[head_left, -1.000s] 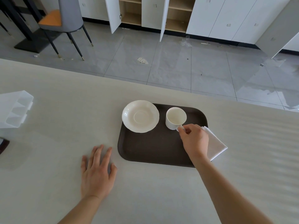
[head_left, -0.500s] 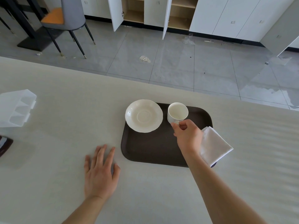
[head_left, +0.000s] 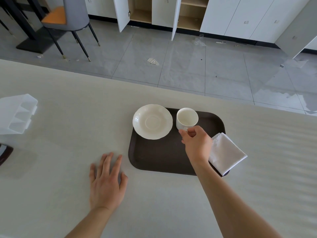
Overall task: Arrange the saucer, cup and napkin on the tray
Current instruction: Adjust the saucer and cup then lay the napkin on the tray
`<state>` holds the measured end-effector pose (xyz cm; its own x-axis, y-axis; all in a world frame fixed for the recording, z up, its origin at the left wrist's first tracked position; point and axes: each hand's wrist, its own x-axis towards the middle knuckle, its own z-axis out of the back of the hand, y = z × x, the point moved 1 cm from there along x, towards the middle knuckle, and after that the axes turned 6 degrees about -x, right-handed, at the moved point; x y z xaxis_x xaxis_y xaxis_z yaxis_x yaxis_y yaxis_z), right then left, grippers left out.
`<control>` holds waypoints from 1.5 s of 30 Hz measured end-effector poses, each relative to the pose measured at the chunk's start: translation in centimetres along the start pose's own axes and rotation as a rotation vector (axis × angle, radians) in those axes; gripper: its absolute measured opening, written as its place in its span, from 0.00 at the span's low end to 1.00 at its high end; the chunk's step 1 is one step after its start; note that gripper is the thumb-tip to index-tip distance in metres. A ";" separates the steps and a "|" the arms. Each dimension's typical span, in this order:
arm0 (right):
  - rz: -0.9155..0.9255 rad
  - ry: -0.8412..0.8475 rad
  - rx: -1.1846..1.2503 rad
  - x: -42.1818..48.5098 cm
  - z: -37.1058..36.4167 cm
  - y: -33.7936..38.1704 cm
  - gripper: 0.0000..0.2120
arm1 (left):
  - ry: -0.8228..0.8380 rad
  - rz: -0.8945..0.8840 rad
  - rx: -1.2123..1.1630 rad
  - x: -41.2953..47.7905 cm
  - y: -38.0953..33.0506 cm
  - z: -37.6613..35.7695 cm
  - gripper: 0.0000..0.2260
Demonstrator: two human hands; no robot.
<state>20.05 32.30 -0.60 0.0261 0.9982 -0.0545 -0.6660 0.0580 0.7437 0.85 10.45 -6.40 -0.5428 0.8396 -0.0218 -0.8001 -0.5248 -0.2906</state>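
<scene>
A dark brown tray [head_left: 159, 157] lies on the pale table. A white scalloped saucer [head_left: 152, 121] sits at its far left corner, overhanging the rim. Just right of it is a white cup [head_left: 187, 118], upright, and my right hand [head_left: 197, 143] pinches its handle from the near side. A folded white napkin [head_left: 225, 152] lies across the tray's right edge, partly off it. My left hand [head_left: 107, 182] rests flat on the table, fingers spread, left of the tray's near corner.
A translucent plastic organiser [head_left: 17, 114] sits at the table's left edge, with a dark object [head_left: 5, 152] below it. Beyond the table's far edge are grey floor tiles, a chair [head_left: 72, 19] and white cabinets with open doors.
My right hand shifted its hold on the cup's handle and the cup looks slightly raised and nearer the saucer. The left hand stayed flat on the table.
</scene>
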 end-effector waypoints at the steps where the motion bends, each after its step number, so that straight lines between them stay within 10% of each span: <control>1: -0.001 0.000 0.004 -0.1 0.0 0.0 0.13 | -0.003 0.001 -0.003 0.0 0.0 0.0 0.26; 45: -0.055 0.078 0.056 -0.6 1.5 -1.5 0.09 | 0.001 0.004 0.001 0.0 0.1 -0.2 0.26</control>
<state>22.17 31.69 -0.71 0.0016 0.9892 -0.1464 -0.6223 0.1156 0.7742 0.83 10.43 -6.62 -0.5456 0.8377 -0.0244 -0.7982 -0.5283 -0.2895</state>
